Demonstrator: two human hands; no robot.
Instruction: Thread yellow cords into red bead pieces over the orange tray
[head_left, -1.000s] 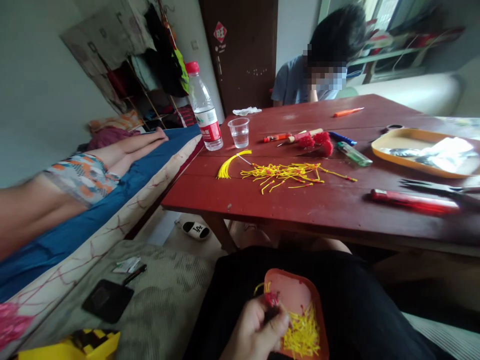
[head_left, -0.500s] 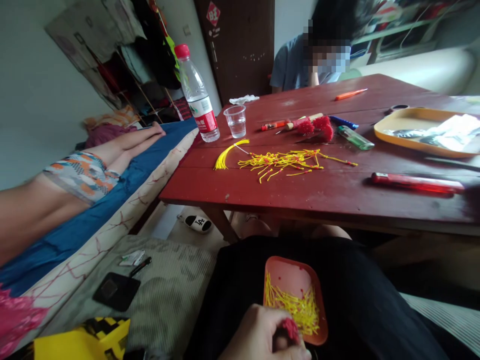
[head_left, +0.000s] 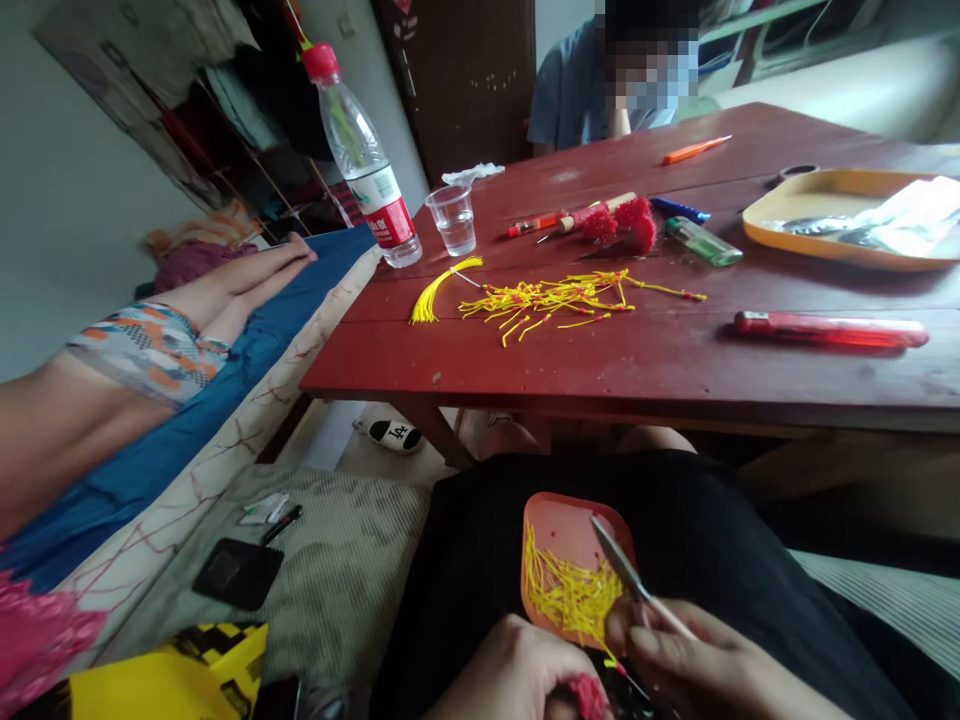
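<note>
By the closed left hand (head_left: 517, 665), at seven o'clock from the orange-pink tray (head_left: 566, 515), a red fuzzy piece (head_left: 587, 695) is gripped. By the right hand (head_left: 690, 645), at four o'clock, a pointed metal tool (head_left: 622, 562) is gripped, its tip directed toward eleven. Between the hands a yellow strand (head_left: 616, 663) is seen; by which it is held cannot be told. In the tray, yellow pieces (head_left: 570, 592) are heaped. On the red table (head_left: 660, 370), yellow cords (head_left: 551, 298) are piled at twelve o'clock, and a bottle (head_left: 371, 195) is placed at eleven.
</note>
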